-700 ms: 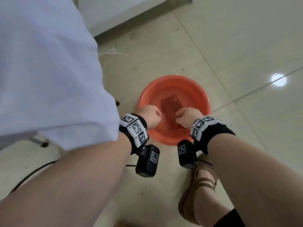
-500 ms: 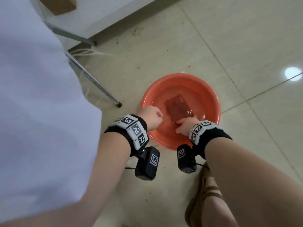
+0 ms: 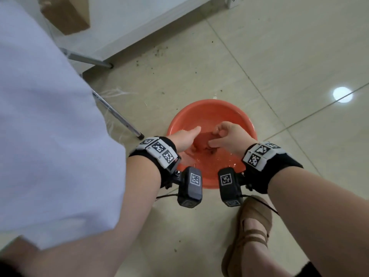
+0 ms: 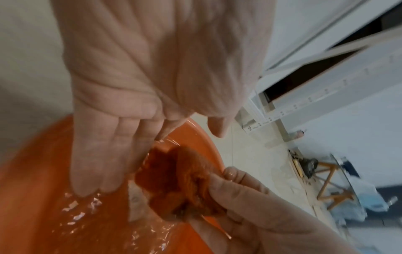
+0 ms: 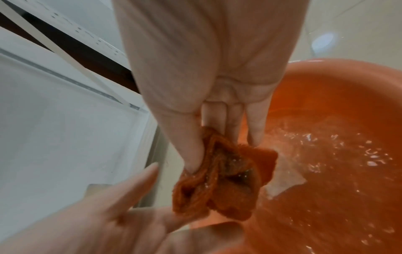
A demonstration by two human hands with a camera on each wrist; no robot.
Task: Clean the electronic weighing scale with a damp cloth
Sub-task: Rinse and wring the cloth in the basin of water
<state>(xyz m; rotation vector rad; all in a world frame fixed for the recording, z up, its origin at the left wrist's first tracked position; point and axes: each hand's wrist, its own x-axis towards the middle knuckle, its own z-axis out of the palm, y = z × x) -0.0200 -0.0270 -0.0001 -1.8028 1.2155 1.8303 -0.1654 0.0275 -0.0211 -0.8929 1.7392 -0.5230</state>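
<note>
An orange basin (image 3: pixel 242 124) with water stands on the tiled floor. My right hand (image 3: pixel 225 134) pinches a wet, bunched orange-brown cloth (image 3: pixel 200 139) between thumb and fingers just above the water. In the right wrist view the right hand (image 5: pixel 202 142) holds the dripping cloth (image 5: pixel 219 178) by its top edge. My left hand (image 3: pixel 187 136) reaches in from the left with straight fingers, beside the cloth. The left wrist view shows the left hand (image 4: pixel 108 151) flat and holding nothing, with the cloth (image 4: pixel 180 180) next to its fingertips. The weighing scale is in none of the views.
A slanted metal table leg (image 3: pixel 119 118) ends on the floor left of the basin. A white wall base and a cardboard box (image 3: pixel 65 15) lie beyond. My sandalled foot (image 3: pixel 249 232) stands just in front of the basin. Grit speckles the tiles behind.
The cloth lay flat under the water; now my right hand has gathered it and lifted it, bunched. My left hand has uncurled from a fist at the rim and reached toward the cloth.
</note>
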